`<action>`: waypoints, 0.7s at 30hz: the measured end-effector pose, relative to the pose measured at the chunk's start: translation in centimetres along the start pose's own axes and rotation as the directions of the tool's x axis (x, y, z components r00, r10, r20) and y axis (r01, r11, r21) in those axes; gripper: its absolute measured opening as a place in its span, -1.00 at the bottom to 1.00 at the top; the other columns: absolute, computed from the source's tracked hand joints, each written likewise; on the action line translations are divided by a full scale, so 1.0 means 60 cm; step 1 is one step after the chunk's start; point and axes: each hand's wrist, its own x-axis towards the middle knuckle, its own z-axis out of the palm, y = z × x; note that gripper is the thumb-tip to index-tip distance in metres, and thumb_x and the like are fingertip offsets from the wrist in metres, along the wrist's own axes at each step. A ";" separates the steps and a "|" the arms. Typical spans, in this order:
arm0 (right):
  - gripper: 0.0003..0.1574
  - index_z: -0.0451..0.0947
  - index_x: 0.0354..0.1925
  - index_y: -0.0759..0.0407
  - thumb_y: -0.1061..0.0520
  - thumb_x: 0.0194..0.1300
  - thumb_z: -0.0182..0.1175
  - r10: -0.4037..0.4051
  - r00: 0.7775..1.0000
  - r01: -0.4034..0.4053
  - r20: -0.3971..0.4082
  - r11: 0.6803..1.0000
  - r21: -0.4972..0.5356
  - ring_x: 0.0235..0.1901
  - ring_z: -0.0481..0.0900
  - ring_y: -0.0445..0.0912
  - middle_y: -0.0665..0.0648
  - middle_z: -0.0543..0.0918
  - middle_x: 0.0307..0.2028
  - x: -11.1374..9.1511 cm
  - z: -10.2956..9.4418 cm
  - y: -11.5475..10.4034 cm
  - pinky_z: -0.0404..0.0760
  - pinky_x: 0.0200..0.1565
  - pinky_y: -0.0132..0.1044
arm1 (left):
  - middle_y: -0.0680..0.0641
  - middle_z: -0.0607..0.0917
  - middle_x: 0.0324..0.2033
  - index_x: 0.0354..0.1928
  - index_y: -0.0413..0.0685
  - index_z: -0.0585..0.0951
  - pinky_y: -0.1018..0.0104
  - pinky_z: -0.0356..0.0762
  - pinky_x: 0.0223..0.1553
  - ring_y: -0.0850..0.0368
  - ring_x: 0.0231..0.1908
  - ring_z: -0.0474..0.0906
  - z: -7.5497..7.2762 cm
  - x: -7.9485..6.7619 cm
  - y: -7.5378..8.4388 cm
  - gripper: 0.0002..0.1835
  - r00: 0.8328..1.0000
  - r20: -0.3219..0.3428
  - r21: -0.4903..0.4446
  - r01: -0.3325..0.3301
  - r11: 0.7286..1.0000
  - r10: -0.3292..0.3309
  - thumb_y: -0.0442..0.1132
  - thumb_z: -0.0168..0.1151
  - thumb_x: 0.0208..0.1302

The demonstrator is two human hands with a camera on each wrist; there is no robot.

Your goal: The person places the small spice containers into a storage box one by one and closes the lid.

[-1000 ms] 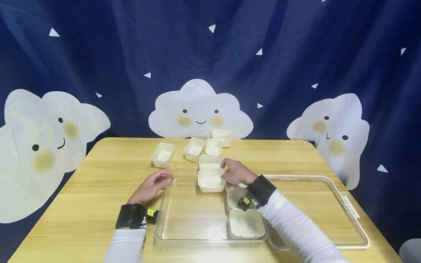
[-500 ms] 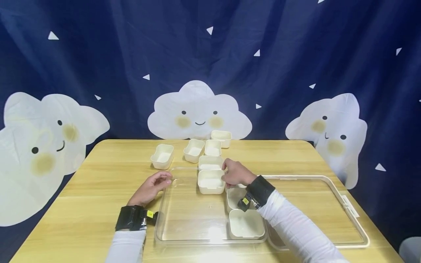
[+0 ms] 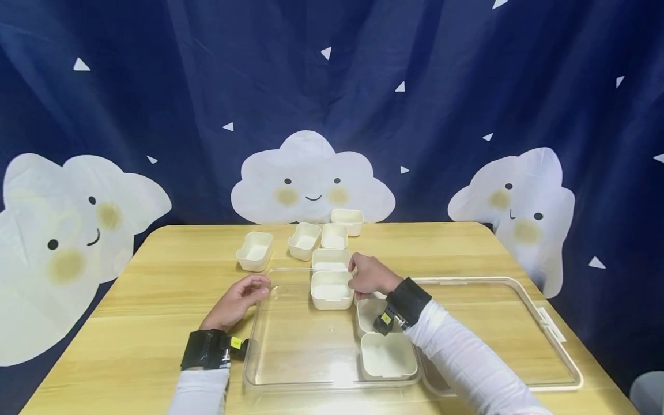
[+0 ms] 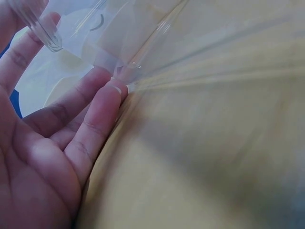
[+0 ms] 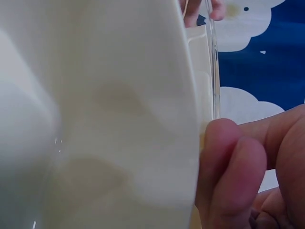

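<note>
Clear plastic forms the shallow tray (image 3: 290, 383), its floor showing between left wall and right-side cream bins (image 3: 381, 358); a white-framed lid (image 3: 472, 280) lies just beside. The left hand (image 3: 234, 301), loosely relaxed, touches the far-left corner. The right hand (image 3: 372, 275), fingers bent, is at a far-side bin (image 3: 331, 291); whether it grips, I cannot tell. Five more bins (image 3: 255, 252) stand beyond on the wooden table (image 3: 129, 323), before a blue cloud-print curtain (image 3: 280, 69).

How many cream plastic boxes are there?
9 cream rectangular plastic boxes: four at the back, two left of the right hand, one mostly hidden by it, two in front. More may be hidden.
</note>
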 end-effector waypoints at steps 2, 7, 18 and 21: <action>-0.64 0.32 -0.13 0.29 0.44 0.05 0.06 -0.008 1.000 0.008 0.010 1.000 0.014 -0.76 0.52 -0.13 0.14 0.57 -0.69 0.001 0.001 -0.003 0.42 -0.67 -0.39 | -0.26 0.54 0.05 0.15 -0.26 0.46 0.17 0.48 -0.02 -0.02 0.02 0.46 -0.003 -0.002 -0.002 -0.60 1.000 -0.001 0.007 -0.001 1.000 0.001 -0.17 0.18 0.39; -0.64 0.31 -0.14 0.30 0.45 0.03 0.05 -0.028 0.999 0.027 0.027 0.999 0.026 -0.76 0.52 -0.13 0.16 0.60 -0.68 0.003 0.003 -0.009 0.43 -0.67 -0.38 | -0.25 0.56 0.04 0.14 -0.23 0.48 0.19 0.48 -0.02 0.02 0.01 0.48 -0.008 -0.004 -0.002 -0.62 1.000 -0.022 0.021 0.015 1.000 -0.015 -0.17 0.18 0.39; -0.72 0.33 -0.18 0.28 0.40 0.10 0.11 -0.030 1.000 0.030 0.009 0.999 -0.016 -0.76 0.52 -0.10 0.13 0.59 -0.72 0.000 -0.006 -0.010 0.43 -0.64 -0.36 | -0.29 0.55 0.02 0.12 -0.28 0.47 0.20 0.48 -0.07 -0.01 -0.03 0.47 0.000 -0.001 0.003 -0.63 1.000 -0.017 0.000 -0.004 1.000 0.004 -0.21 0.18 0.39; -0.76 0.34 -0.18 0.28 0.37 0.15 0.12 -0.031 1.000 0.031 -0.001 0.999 -0.034 -0.76 0.53 -0.09 0.11 0.58 -0.75 0.001 -0.011 -0.009 0.44 -0.61 -0.37 | -0.29 0.56 0.01 0.12 -0.29 0.47 0.22 0.49 -0.09 -0.01 -0.03 0.48 0.004 0.000 0.003 -0.63 1.000 -0.009 -0.003 -0.011 1.000 0.011 -0.22 0.18 0.39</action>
